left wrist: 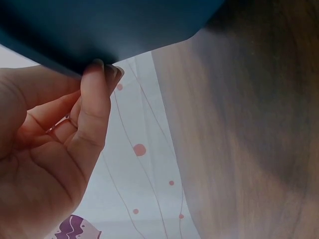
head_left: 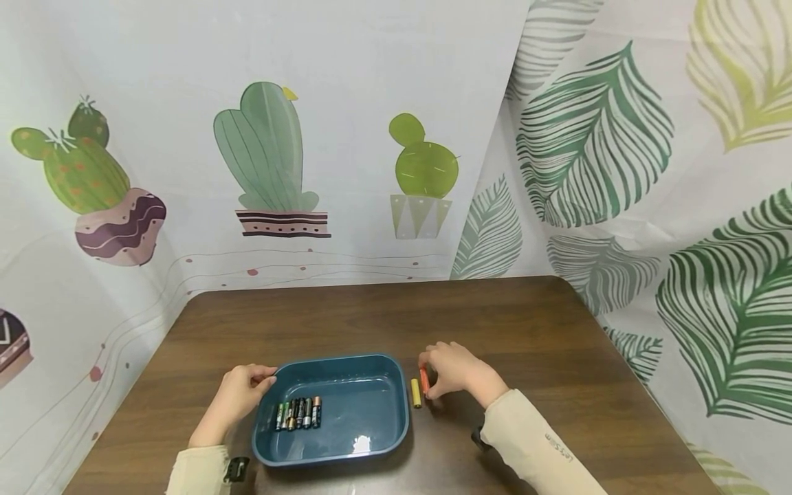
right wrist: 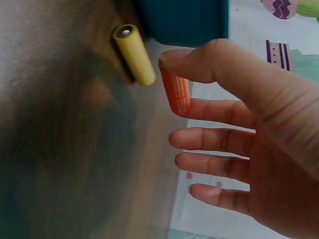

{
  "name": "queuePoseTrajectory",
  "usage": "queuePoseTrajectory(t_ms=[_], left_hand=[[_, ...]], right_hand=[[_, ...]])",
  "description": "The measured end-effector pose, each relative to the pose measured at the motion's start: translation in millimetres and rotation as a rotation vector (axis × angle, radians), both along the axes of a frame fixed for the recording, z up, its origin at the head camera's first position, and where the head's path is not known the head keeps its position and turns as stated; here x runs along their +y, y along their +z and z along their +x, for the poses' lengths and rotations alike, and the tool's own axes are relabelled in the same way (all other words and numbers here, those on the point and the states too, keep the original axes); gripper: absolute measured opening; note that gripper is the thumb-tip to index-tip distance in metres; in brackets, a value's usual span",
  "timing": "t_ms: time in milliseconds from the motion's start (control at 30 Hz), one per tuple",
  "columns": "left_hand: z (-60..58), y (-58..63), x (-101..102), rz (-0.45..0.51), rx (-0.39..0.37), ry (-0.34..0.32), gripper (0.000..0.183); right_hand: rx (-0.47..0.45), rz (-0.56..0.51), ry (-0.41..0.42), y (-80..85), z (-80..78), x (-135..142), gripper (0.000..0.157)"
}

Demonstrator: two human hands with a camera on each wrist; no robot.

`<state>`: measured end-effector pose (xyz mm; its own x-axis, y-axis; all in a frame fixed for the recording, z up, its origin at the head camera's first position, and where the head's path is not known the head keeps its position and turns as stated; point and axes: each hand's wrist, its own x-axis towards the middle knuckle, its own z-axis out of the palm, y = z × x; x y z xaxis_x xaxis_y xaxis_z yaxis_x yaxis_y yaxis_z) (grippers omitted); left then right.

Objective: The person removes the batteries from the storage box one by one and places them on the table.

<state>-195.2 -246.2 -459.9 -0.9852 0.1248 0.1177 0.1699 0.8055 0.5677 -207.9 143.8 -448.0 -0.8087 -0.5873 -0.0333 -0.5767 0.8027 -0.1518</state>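
A blue rectangular tray (head_left: 346, 447) stands on the table, with a row of several small batteries (head_left: 298, 414) along the left part of its floor. My left hand (head_left: 238, 395) pinches the tray's rim near its far left corner; the left wrist view shows thumb and fingertips on that blue edge (left wrist: 114, 30). To the right of the tray, my right hand (head_left: 454, 370) holds an orange battery (right wrist: 175, 92) by its ends, between thumb and index finger, the other fingers extended. A yellow battery (head_left: 416, 393) lies on the table between the tray and the orange one.
The brown wooden table (head_left: 526, 323) has rounded far corners and meets a hanging white cloth (head_left: 346, 151) printed with cacti and leaves. Dark straps (head_left: 237, 469) show at both wrists, below pale sleeves (head_left: 535, 440).
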Motion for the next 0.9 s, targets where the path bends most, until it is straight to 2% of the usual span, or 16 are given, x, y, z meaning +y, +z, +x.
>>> queuePoseTrajectory(t_ms=[267, 900], left_hand=[[0.2, -0.1, 0.9, 0.01, -0.007, 0.004, 0.017], [0.2, 0.5, -0.3, 0.007, -0.005, 0.001, 0.016]], right_hand=[[-0.054, 0.036, -0.013, -15.2, -3.5, -0.5, 0.04], [-0.038, 0.07, 0.001, -23.7, -4.4, -5.0, 0.042]])
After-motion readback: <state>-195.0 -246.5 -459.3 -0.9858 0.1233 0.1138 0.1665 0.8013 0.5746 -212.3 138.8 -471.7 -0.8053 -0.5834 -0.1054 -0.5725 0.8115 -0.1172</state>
